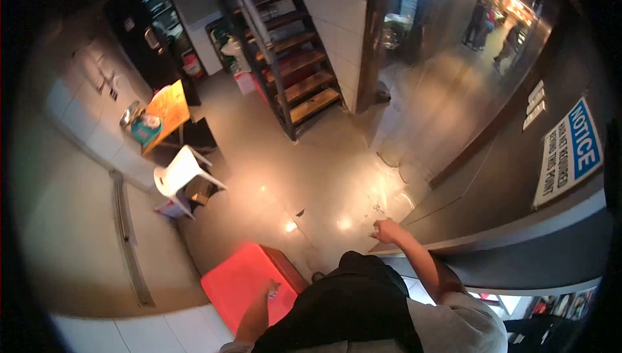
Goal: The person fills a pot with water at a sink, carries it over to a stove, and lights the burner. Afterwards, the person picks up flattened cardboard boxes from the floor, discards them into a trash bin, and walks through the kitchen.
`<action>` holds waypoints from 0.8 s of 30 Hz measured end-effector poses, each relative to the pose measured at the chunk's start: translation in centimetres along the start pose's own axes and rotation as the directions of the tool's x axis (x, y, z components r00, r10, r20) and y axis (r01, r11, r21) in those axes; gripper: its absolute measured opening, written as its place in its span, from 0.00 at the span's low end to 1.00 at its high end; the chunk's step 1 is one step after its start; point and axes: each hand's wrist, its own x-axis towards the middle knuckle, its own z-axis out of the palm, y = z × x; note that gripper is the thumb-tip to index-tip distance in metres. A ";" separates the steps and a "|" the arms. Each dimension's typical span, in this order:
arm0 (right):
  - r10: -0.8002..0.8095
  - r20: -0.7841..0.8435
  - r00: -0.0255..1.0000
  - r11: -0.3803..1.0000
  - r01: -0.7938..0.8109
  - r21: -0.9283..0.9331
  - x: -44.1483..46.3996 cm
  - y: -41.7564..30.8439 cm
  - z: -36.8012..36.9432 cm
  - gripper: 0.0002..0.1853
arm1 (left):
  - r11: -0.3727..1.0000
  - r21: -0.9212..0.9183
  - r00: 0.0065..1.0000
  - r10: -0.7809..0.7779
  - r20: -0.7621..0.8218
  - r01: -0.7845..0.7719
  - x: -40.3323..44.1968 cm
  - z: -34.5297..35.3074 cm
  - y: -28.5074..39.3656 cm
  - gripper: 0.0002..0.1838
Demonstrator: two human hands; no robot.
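My right hand point(387, 230) is held out in front of my body at the right, above the shiny floor and beside the dark counter. Its fingers are curled, and whatever may be in them is too small to make out. Lower left, my left hand point(272, 287) appears over the red top of a box-like stool or bin point(236, 283). Its fingers look drawn together too; I cannot tell what they hold, or whether the hand touches the red surface. A black apron point(353, 307) covers my front.
A white stool point(183, 170) and a wooden table point(170, 110) with a teal bag point(147, 130) stand along the left wall. Steep wooden stairs point(304, 81) rise ahead. A notice sign point(573, 152) is on the dark panel at right. Several people point(479, 22) appear far off, upper right.
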 end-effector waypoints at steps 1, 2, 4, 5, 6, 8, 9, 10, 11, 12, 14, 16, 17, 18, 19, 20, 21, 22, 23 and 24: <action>0.045 0.009 0.999 0.999 -0.045 0.004 0.2 0.2 0.5 0.31 | 0.980 0.195 0.987 0.061 -0.152 -0.030 -0.6 -2.1 3.3 0.15; 0.087 0.020 0.996 0.996 -0.087 0.005 0.4 0.4 1.1 0.31 | 0.952 0.301 0.913 0.164 -0.374 -0.047 -1.6 -3.2 7.9 0.14; 0.040 0.129 0.991 0.997 -0.048 0.062 1.4 1.3 2.4 0.30 | 0.958 0.214 0.821 0.276 -0.500 -0.192 -2.8 -4.9 16.2 0.13; 0.047 0.118 0.992 0.990 -0.062 0.125 2.0 1.5 2.2 0.29 | 0.947 0.173 0.782 0.322 -0.533 -0.272 -3.4 -5.0 20.2 0.13; 0.055 0.106 0.993 0.977 -0.075 0.197 2.0 1.6 1.9 0.28 | 0.930 0.156 0.755 0.361 -0.547 -0.332 -2.8 -5.2 22.9 0.13; 0.105 0.037 0.994 0.928 -0.111 0.355 2.4 1.4 1.5 0.28 | 0.883 0.136 0.693 0.440 -0.571 -0.449 -1.7 -5.9 28.5 0.15; 0.150 -0.021 0.988 0.896 -0.127 0.426 3.1 1.6 0.8 0.28 | 0.892 0.174 0.736 0.444 -0.511 -0.417 -1.3 -6.1 31.0 0.16; 0.197 -0.074 0.978 0.858 -0.136 0.496 3.9 1.8 -0.1 0.27 | 0.898 0.213 0.777 0.440 -0.450 -0.385 -1.0 -6.0 33.1 0.17; 0.299 -0.126 0.946 0.762 -0.157 0.628 4.3 1.6 -0.8 0.26 | 0.903 0.310 0.813 0.409 -0.415 -0.297 -0.5 -5.7 34.8 0.18; 0.336 -0.136 0.932 0.699 -0.149 0.699 5.2 2.2 -0.6 0.26 | 0.894 0.398 0.846 0.367 -0.388 -0.205 0.0 -5.1 36.1 0.18; 0.421 -0.173 0.890 0.560 -0.105 0.822 8.0 4.3 -1.3 0.26 | 0.615 0.768 0.865 0.470 -0.175 -0.179 0.0 -4.9 40.0 0.20; 0.457 -0.176 0.872 0.567 -0.133 0.813 10.3 5.8 -3.2 0.26 | 0.617 0.772 0.822 0.511 -0.250 -0.150 -0.5 -6.0 44.4 0.21; 0.468 -0.168 0.868 0.593 -0.167 0.788 11.1 6.3 -5.1 0.26 | 0.634 0.760 0.804 0.523 -0.284 -0.144 -0.4 -5.5 45.8 0.22; 0.479 -0.171 0.861 0.623 -0.197 0.757 11.9 7.1 -7.8 0.26 | 0.585 0.803 0.787 0.546 -0.288 -0.113 0.5 -6.8 48.2 0.23; 0.474 -0.215 0.854 0.612 -0.143 0.778 13.0 7.9 -10.1 0.26 | 0.530 0.835 0.773 0.589 -0.237 -0.148 2.5 -9.2 50.2 0.22; 0.467 -0.258 0.846 0.600 -0.088 0.795 14.3 8.5 -12.0 0.25 | 0.719 0.690 0.882 0.375 -0.285 -0.083 2.4 -10.1 53.4 0.21; 0.459 -0.304 0.835 0.588 -0.029 0.808 15.7 9.2 -13.9 0.24 | 0.778 0.623 0.906 0.321 -0.276 -0.086 2.8 -11.2 56.0 0.21; 0.441 -0.350 0.826 0.591 0.025 0.806 17.0 10.1 -15.6 0.24 | 0.792 0.609 0.929 0.258 -0.266 -0.046 3.3 -12.3 58.7 0.20; 0.422 -0.398 0.815 0.596 0.081 0.799 18.5 11.1 -17.4 0.24 | 0.775 0.631 0.930 0.254 -0.265 -0.032 4.0 -13.1 61.3 0.20; 0.403 -0.447 0.799 0.602 0.137 0.786 19.9 12.2 -19.5 0.24 | 0.757 0.653 0.931 0.253 -0.264 -0.021 5.1 -13.8 64.1 0.19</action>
